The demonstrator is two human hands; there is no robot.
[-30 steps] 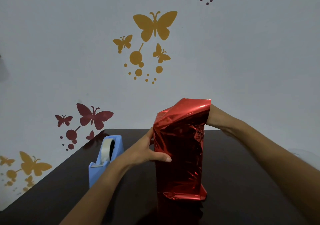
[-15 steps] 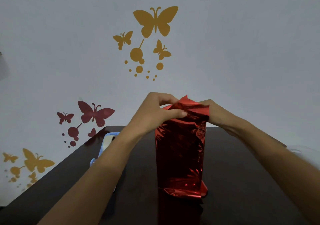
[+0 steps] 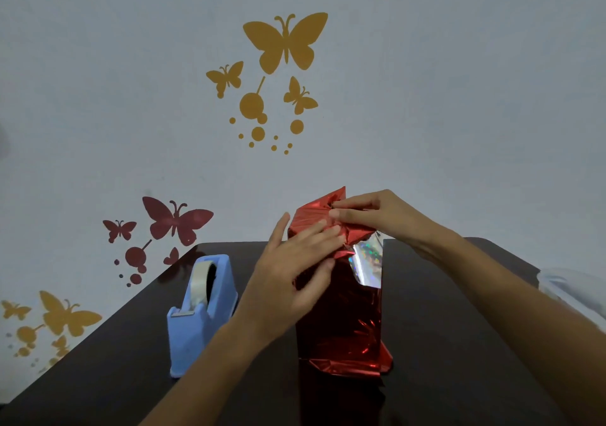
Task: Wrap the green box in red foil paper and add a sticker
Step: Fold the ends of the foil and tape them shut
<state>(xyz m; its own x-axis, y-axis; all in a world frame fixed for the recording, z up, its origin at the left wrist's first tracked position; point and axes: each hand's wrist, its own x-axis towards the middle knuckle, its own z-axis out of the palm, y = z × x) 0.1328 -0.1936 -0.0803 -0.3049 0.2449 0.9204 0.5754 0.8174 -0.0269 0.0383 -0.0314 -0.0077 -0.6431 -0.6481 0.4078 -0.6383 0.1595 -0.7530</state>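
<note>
The box stands upright on the dark table (image 3: 459, 343), fully covered in shiny red foil paper (image 3: 341, 327); no green shows. My left hand (image 3: 292, 278) lies flat against the upper left side and top fold, fingers spread, pressing the foil. My right hand (image 3: 370, 215) pinches the folded foil at the top of the box. A flap with a silver holographic underside (image 3: 367, 265) hangs down at the upper right corner. No sticker is visible.
A blue tape dispenser (image 3: 200, 314) with a clear tape roll stands left of the box, close to my left forearm. A white object (image 3: 574, 291) lies at the table's right edge. The wall with butterfly decals rises just behind the table.
My left hand dropped from the top fold to press the upper left side. My right hand moved over the top, folding the foil down; a silver-backed flap now shows.
</note>
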